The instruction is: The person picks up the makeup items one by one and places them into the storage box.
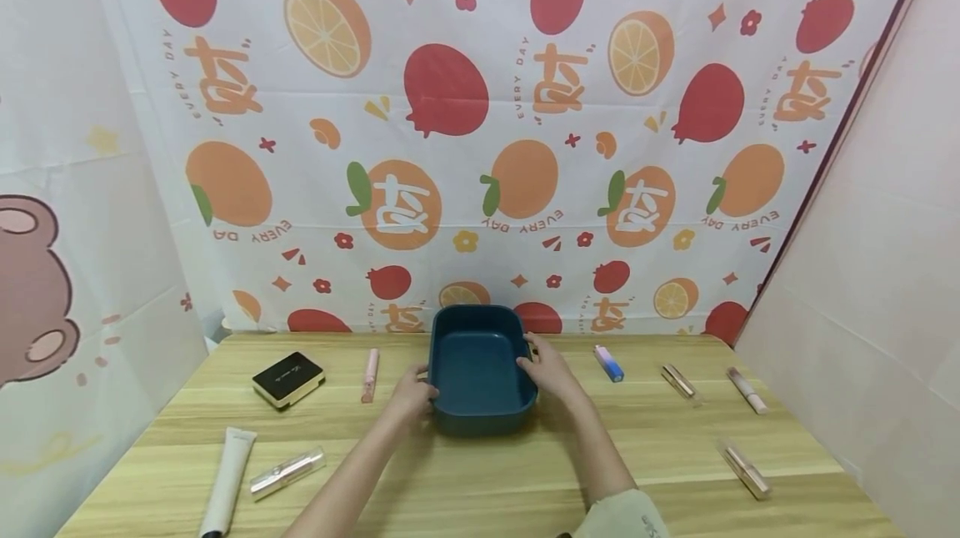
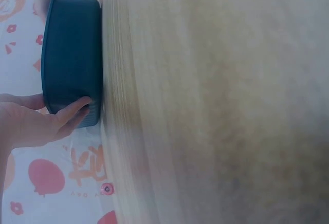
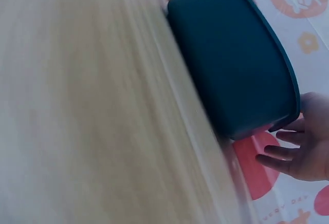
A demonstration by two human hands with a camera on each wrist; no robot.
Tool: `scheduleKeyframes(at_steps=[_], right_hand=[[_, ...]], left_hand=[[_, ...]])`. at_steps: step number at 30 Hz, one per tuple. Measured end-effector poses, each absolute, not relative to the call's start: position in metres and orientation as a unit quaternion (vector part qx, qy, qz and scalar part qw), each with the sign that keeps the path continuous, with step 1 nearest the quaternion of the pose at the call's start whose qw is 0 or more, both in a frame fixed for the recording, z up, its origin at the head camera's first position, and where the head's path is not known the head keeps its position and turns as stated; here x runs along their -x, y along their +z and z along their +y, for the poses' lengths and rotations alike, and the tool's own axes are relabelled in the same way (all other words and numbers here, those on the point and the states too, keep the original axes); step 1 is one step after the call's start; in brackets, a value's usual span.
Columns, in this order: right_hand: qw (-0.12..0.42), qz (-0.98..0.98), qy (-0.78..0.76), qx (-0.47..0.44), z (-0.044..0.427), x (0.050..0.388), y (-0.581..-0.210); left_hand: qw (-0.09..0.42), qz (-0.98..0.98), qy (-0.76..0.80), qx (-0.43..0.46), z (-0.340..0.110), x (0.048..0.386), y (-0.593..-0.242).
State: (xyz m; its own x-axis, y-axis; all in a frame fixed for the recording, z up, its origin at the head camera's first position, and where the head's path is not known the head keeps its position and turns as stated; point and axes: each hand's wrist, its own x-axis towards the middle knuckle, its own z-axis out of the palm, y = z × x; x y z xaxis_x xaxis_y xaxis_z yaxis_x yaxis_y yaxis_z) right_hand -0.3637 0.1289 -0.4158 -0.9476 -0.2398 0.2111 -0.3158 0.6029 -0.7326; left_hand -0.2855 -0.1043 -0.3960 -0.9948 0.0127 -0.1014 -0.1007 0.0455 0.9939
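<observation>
Probably light, stiff and somewhat slippery, the dark teal rounded-rectangular bin point(image 1: 483, 379) suits holding at opposite sides, where the left hand point(image 1: 412, 396) and right hand point(image 1: 547, 369) each pinch it.

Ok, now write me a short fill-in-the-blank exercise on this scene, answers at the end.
1. Of the left hand and the right hand, the one nearer the pink-and-blue tube is the ____.
2. The number of hands on the teal bin is ____.
3. In the head view, the black compact lies to the ____ of the bin.
4. The white tube has a cap coloured ____.

Missing words: right hand; two; left; black.
</observation>
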Motion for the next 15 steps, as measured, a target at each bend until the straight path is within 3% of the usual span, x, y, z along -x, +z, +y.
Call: scheduleKeyframes(at_steps=[15], right_hand=[[0.031, -0.906, 0.367, -0.209, 0.1249, 0.3673, -0.4253]], left_hand=[[0.038, 0.726, 0.686, 0.028, -0.1047, 0.2831, -0.3925]])
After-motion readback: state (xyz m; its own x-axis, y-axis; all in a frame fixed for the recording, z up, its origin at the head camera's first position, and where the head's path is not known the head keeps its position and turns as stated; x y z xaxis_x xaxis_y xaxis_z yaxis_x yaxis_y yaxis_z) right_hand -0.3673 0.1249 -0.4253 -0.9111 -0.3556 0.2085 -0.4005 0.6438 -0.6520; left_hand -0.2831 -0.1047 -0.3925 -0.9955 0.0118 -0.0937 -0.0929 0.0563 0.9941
